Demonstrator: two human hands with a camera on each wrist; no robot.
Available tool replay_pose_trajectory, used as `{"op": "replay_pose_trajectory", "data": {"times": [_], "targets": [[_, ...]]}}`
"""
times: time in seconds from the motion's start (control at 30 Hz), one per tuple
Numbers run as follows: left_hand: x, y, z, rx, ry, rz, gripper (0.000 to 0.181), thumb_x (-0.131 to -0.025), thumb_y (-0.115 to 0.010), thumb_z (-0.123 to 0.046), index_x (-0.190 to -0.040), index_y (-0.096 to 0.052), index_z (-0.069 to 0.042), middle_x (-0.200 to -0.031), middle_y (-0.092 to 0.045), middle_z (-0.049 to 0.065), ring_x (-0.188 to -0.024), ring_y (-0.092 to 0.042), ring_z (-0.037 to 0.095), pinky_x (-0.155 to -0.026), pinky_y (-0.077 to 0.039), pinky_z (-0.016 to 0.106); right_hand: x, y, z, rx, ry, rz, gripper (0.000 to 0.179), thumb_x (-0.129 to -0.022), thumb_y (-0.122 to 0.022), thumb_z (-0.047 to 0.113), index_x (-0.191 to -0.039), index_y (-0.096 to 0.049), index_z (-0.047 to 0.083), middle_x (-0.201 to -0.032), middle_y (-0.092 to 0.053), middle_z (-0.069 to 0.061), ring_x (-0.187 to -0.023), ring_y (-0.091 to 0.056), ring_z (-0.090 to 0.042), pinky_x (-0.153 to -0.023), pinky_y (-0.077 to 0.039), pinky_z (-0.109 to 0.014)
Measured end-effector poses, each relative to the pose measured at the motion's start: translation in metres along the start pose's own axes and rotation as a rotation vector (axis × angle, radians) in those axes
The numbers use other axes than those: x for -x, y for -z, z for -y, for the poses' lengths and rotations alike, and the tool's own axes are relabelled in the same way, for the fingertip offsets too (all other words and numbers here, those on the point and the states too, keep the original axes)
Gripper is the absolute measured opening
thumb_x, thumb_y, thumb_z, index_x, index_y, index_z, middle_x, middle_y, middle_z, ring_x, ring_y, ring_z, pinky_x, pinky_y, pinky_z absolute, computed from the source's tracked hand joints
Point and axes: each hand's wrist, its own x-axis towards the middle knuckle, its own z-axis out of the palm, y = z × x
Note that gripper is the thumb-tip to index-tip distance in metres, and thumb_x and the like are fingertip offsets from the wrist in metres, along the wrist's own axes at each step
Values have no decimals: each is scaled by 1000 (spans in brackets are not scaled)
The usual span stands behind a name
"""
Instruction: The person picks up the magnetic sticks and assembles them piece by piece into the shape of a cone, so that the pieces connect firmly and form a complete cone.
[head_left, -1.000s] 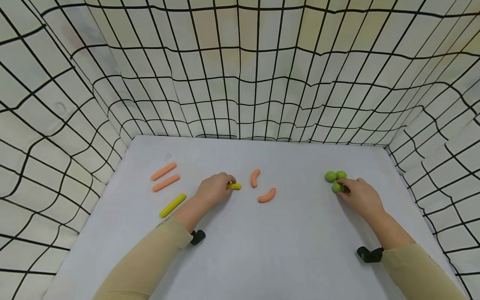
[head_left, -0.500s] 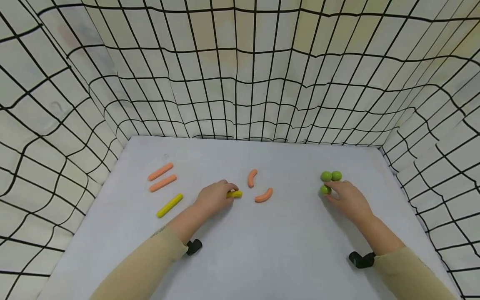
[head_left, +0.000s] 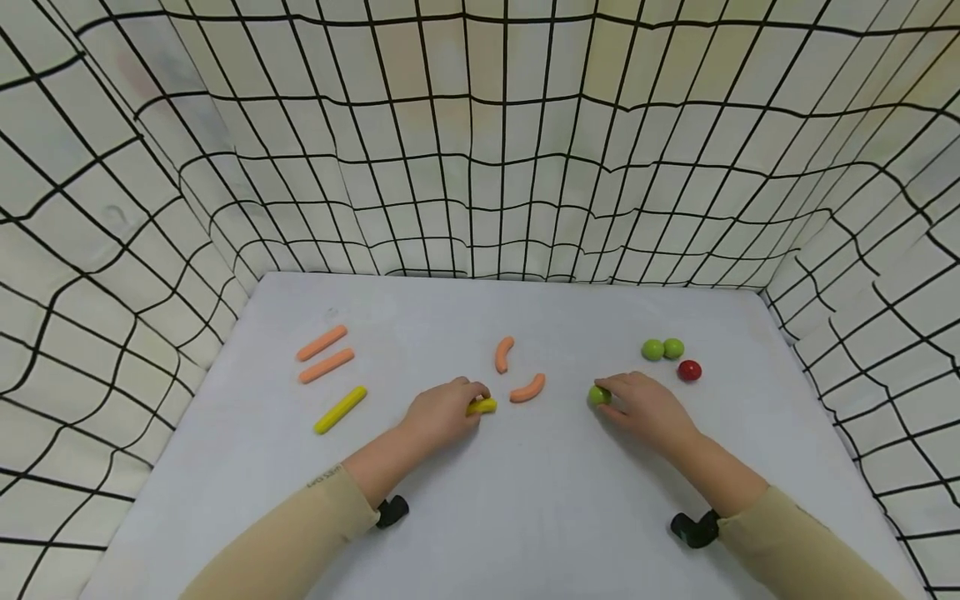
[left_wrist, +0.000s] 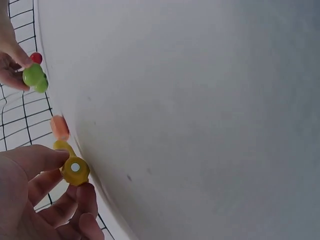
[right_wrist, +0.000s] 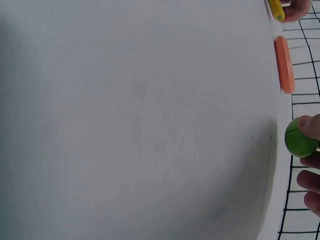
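Nearest: left sleeve (head_left: 288, 533) and right sleeve (head_left: 806, 542), both cut off by the lower edge of the head view; lettering on the left cuff too small to read. Black wrist pieces, left (head_left: 394, 511) and right (head_left: 696, 529), poke out from the cuffs, partly covered.

Left hand (head_left: 444, 412): grip narrowed to a pinch, thumb and fingers on a yellow piece (head_left: 482, 407). Most of it lies behind the fingers (full shape hard to make out); the left wrist view shows one end with a pale round spot (left_wrist: 75, 167).

Right hand (head_left: 651, 410): grip spread only as wide as the green ball (head_left: 597, 395) it holds. The right wrist view cuts this hand down to fingertips. Whether the ball touches the white surface (head_left: 540, 500), cannot tell.

Loose yellow stick (head_left: 341, 409) lies left of the left hand. Between the hands, a little farther out, a curved orange piece (head_left: 528, 388); beyond it a second curved orange one (head_left: 504, 354).

Left side, two straight orange sticks (head_left: 327, 366), roughly parallel, apart. Right side, a red ball (head_left: 689, 371), then two green balls (head_left: 653, 350) side by side.

Farthest: black netting (head_left: 525, 171) over pale backing.
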Motion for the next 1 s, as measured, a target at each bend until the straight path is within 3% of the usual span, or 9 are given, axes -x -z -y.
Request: {"op": "replay_pose_trajectory", "data": {"times": [0.37,0.63,1.0], "targets": [[2,-8,-14,99,-13,-1,33,-90,-71,-19,-122,-66,-23,-97,-59,-4,-80,-57,11,-73,-49,32,-17,-9,40,-22,148,-23,39,-86,-78,22,-122,-69,7,-113,-71,-5,-107,-65,-23,-92,-51,-41],[4,-10,-18,144,-22,29,34,-89,-73,-18,-122,-66,-19,-98,-62,-1,-85,-59,13,-75,-50,34,-25,-18,60,-44,205,-8,37,-87,-78,27,-119,-70,9,-110,-72,-1,-104,-65,-18,-89,-52,-37],[5,-9,-26,177,-39,65,36,-89,-73,-19,-124,-64,-17,-96,-63,0,-79,-57,13,-70,-49,33,-33,-23,77,-46,266,-4,25,-87,-77,25,-107,-70,12,-97,-70,4,-90,-63,-14,-81,-52,-34]]}}
